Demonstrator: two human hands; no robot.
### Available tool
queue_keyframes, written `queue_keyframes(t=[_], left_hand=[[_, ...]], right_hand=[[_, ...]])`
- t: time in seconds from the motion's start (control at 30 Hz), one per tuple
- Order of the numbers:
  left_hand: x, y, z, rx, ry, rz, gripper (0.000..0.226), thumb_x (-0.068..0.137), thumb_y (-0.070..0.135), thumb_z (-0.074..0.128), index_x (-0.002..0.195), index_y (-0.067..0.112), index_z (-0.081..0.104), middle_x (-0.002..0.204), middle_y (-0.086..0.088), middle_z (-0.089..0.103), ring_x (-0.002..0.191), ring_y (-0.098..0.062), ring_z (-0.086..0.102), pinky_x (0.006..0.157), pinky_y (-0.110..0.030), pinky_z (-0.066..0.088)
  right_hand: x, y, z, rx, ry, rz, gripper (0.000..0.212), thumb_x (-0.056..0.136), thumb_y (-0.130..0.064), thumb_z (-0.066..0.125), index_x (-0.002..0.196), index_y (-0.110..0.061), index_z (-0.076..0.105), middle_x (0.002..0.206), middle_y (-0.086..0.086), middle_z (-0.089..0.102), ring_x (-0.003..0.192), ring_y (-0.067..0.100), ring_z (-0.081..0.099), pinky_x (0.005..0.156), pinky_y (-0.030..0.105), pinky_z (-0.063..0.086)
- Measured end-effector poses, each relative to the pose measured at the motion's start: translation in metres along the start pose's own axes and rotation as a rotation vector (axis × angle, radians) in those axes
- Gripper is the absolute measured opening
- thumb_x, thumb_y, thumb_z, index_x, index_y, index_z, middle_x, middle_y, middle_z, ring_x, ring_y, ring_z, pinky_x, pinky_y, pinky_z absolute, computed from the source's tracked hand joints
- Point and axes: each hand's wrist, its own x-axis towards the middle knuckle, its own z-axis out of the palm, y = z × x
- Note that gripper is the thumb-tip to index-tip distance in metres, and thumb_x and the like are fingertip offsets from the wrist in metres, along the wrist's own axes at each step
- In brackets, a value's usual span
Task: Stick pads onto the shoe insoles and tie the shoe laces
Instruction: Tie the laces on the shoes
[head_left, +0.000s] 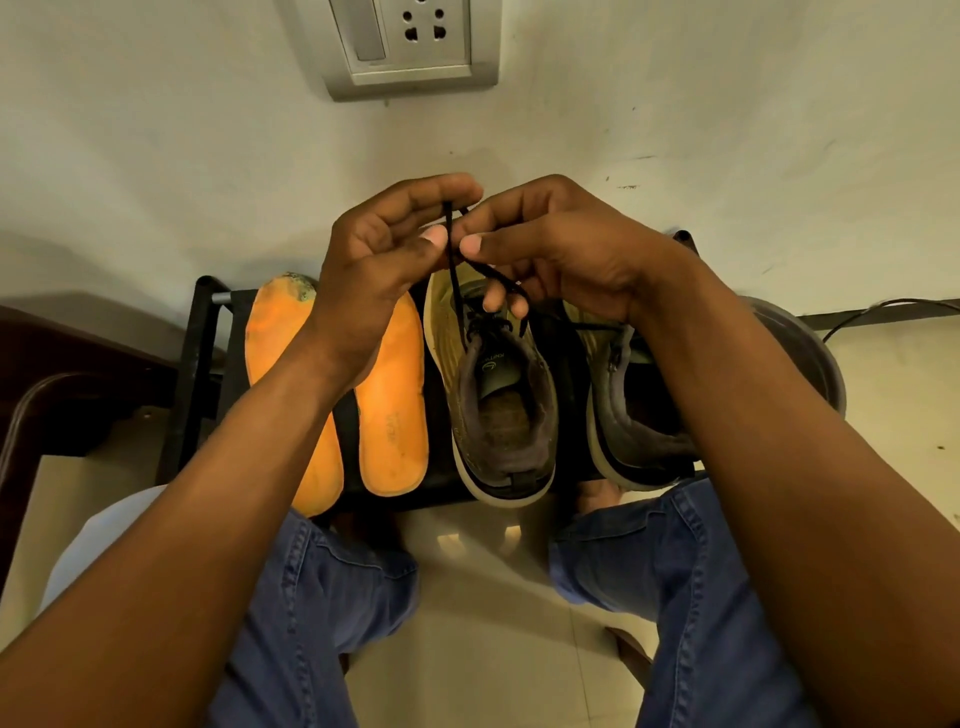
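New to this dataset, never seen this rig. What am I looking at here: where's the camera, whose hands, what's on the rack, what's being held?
There is no machine here. One wide-angle camera sits on a person's head and looks forward and down, so both arms come in from the bottom of the picture. The left hand and the right hand each pinch the black shoelace of the nearer shoe, pulling it up above the shoe. A second shoe stands to its right, partly hidden by the right arm. Two orange insoles lie to the left. All rest on a low black rack against a wall.
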Motion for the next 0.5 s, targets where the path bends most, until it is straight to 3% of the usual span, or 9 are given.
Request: queue_keyframes(t=[0.07,0.17,0.3,0.37,0.5], left_hand=[[-0.0009,0.0007,0.0025,0.02,-0.037,-0.001,0.039,0.103,0.002,0.043,0.14,-0.001,0.054,0.137,-0.013,0.063,0.128,-0.023,0.059,0.103,-0.042,0.051],[-0.0035,0.0015,0.0064,0.051,-0.073,-0.018,0.038,0.107,0.007,0.039,0.141,0.005,0.055,0.12,-0.003,0.068,0.103,-0.011,0.063,0.083,-0.026,0.05],[-0.0045,0.0009,0.0078,0.092,-0.041,-0.019,0.038,0.102,0.016,0.051,0.138,0.006,0.058,0.108,-0.01,0.068,0.083,-0.026,0.064,0.075,-0.034,0.057],[-0.0043,-0.0006,0.0065,0.212,-0.006,0.024,0.043,0.095,0.02,0.063,0.136,0.009,0.059,0.107,-0.002,0.067,0.077,-0.025,0.067,0.066,-0.035,0.058],[-0.0059,-0.0075,0.0082,0.463,0.062,0.029,0.063,0.083,0.037,0.082,0.137,0.025,0.051,0.103,0.012,0.067,0.088,-0.018,0.069,0.074,-0.037,0.06]], right_hand=[[0.0005,0.0003,0.0003,-0.069,-0.037,-0.02,0.026,0.095,-0.01,0.066,0.115,0.008,0.067,0.105,0.024,0.071,0.065,0.022,0.066,0.049,0.028,0.044],[0.0013,0.0005,-0.0008,-0.133,-0.046,-0.039,0.028,0.095,-0.012,0.067,0.111,0.011,0.066,0.102,0.021,0.074,0.066,0.02,0.065,0.049,0.028,0.039],[0.0003,0.0005,-0.0006,-0.132,-0.014,-0.047,0.028,0.096,-0.014,0.067,0.109,0.011,0.066,0.097,0.021,0.074,0.072,0.025,0.068,0.051,0.028,0.043],[0.0003,0.0,0.0014,-0.106,0.056,-0.046,0.026,0.094,-0.011,0.069,0.108,0.01,0.066,0.09,0.018,0.074,0.07,0.026,0.069,0.049,0.028,0.046],[0.0039,0.001,0.0042,-0.095,0.224,-0.005,0.036,0.09,-0.007,0.073,0.119,0.002,0.054,0.086,0.02,0.076,0.064,0.03,0.069,0.047,0.03,0.05]])
